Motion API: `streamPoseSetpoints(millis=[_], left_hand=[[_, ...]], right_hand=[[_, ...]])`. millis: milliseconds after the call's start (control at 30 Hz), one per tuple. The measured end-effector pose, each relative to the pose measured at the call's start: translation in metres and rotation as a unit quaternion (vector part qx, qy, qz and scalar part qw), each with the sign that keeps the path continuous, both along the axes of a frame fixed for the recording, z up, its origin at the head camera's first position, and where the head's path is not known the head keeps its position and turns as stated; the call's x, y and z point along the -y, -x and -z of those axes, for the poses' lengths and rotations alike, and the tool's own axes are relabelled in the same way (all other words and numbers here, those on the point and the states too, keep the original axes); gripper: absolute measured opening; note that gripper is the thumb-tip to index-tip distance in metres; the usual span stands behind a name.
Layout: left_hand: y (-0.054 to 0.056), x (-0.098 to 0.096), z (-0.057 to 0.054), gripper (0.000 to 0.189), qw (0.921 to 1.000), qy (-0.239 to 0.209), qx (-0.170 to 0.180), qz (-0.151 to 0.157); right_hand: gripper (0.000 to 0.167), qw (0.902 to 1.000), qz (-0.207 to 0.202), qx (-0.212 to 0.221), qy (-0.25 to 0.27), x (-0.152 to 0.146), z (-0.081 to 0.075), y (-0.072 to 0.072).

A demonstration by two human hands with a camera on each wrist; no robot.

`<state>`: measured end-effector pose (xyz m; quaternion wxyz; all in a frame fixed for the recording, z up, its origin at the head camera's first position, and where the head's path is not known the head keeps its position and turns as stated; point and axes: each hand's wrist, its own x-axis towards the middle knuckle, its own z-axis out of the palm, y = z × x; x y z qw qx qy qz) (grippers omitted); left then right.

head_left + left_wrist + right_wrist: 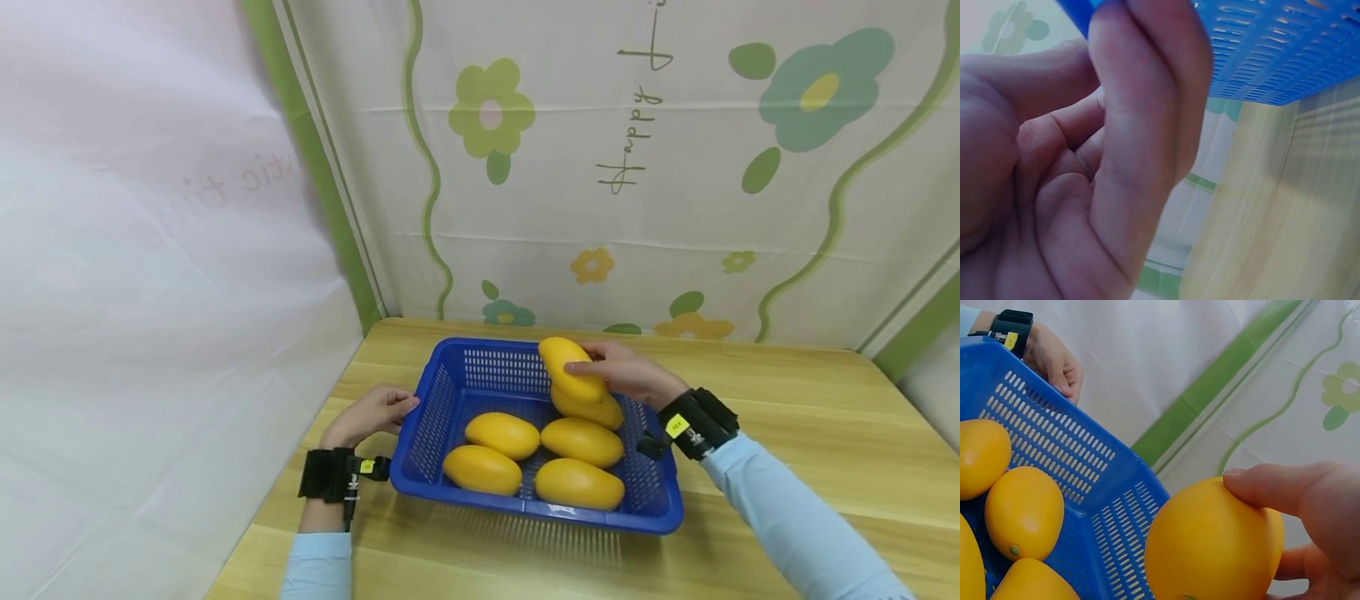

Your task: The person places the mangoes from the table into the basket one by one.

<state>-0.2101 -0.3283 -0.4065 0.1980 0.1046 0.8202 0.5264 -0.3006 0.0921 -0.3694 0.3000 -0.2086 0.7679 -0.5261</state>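
A blue plastic basket (536, 510) with slotted walls stands on the table and holds several yellow mangoes. Its left rim is pinched by my left hand (372, 414), fingers curled, thumb toward the edge. Over the back right corner, my right hand (630, 372) grips a mango (564, 364) between thumb and fingers. Another mango (592, 410) lies just below the held one and is partly covered by it. In the right wrist view the held mango (1210, 544) is close up, beside the basket wall. Two mangoes lie on the basket's left side, and others on its right.
The wooden table (795, 417) extends to the right of the basket and in front of it. A white curtain (555, 208) with printed flowers hangs along the table's back edge, and a pale sheet (187, 292) borders the left side.
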Motion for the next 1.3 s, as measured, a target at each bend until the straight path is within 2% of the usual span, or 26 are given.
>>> streamPoseSetpoints(millis=[300, 667, 900, 1300], left_hand=[[0.000, 0.000, 0.000, 0.039, 1.0000, -0.003, 0.001, 0.000], [0.000, 0.000, 0.000, 0.039, 1.0000, -0.004, 0.001, 0.002], [0.000, 0.000, 0.000, 0.039, 1.0000, -0.004, 0.001, 0.003], [-0.002, -0.002, -0.002, 0.037, 1.0000, -0.003, 0.000, 0.005]], right_hand=[[0.074, 1.0000, -0.002, 0.002, 0.001, 0.007, 0.001, 0.001], [0.077, 0.9996, 0.000, -0.008, -0.027, 0.016, 0.002, 0.001], [0.066, 0.9991, 0.001, -0.023, -0.036, 0.021, 0.003, 0.001], [0.058, 0.9992, 0.016, -0.003, -0.037, 0.034, 0.004, 0.003]])
